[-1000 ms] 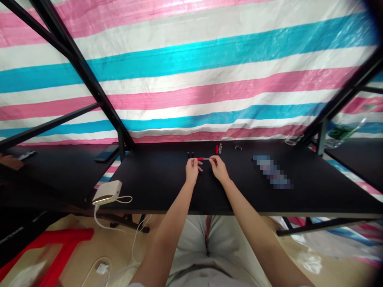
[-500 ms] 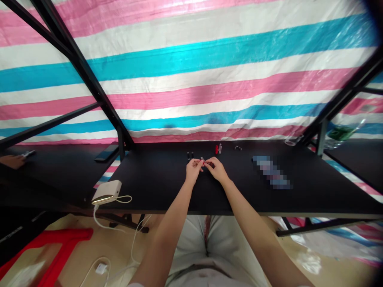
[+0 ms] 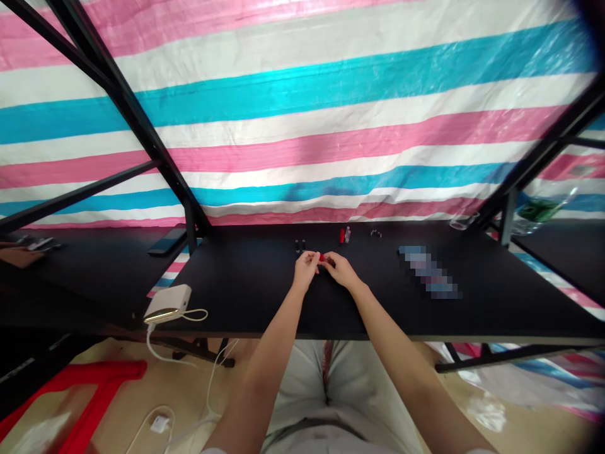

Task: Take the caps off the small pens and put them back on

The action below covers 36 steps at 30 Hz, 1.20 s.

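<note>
1. I see a small red piece (image 3: 322,257), mostly covered, so I can't tell its full shape.
2. It sits pinched at the fingertips, between the left hand (image 3: 306,270) and right hand (image 3: 341,268).
3. On my feed, its tilt is too small to read.

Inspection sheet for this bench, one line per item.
Surface: black table, matte.
Job's things: red piece between the hands; two black pieces, red tube and clear tube beyond them.
Clutter: pixelated item at right, unidentifiable.
Grippers: left hand and right hand, fingers bent in at the red piece; exact grip too small to tell.
Cables: white cable hangs from white box.
Surroundings: striped sheet behind, black frame.
</note>
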Each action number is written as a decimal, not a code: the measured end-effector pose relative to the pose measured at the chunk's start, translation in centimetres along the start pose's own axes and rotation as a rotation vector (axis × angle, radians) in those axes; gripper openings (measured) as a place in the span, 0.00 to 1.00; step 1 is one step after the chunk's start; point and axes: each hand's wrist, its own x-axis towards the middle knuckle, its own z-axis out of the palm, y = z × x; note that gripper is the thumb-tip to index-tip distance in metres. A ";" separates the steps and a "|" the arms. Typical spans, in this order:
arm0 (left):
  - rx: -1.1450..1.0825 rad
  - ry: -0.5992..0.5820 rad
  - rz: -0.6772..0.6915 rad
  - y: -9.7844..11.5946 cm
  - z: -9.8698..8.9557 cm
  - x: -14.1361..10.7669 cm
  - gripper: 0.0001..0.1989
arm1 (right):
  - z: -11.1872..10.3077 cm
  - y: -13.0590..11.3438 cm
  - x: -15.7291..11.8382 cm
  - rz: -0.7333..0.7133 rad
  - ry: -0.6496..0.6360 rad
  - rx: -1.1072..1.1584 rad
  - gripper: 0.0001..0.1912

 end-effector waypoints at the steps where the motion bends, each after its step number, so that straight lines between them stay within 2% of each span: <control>1: -0.006 -0.001 -0.002 0.0 0.0 0.0 0.14 | 0.0 0.0 0.1 0.004 -0.014 -0.018 0.09; 4: -0.004 -0.008 0.007 -0.3 0.1 0.0 0.13 | -0.3 0.1 0.5 0.066 -0.003 -0.106 0.09; 10: 0.086 -0.018 0.037 -0.8 0.2 -0.1 0.12 | -2.0 1.9 2.0 0.427 0.266 -0.323 0.08; 13: 0.120 -0.040 0.037 -0.9 0.2 -0.1 0.11 | -2.8 3.1 2.5 0.522 0.291 -0.396 0.08; 22: 0.137 -0.057 0.029 -0.7 0.1 -0.3 0.09 | -3.0 4.8 3.5 0.488 0.226 -0.468 0.08; 31: 0.174 -0.057 0.020 -0.6 0.2 -0.3 0.09 | -2.9 5.4 3.3 0.453 0.254 -0.416 0.08; 36: 0.176 -0.066 0.026 -0.7 0.1 -0.4 0.09 | -3.2 5.8 3.2 0.488 0.268 -0.373 0.07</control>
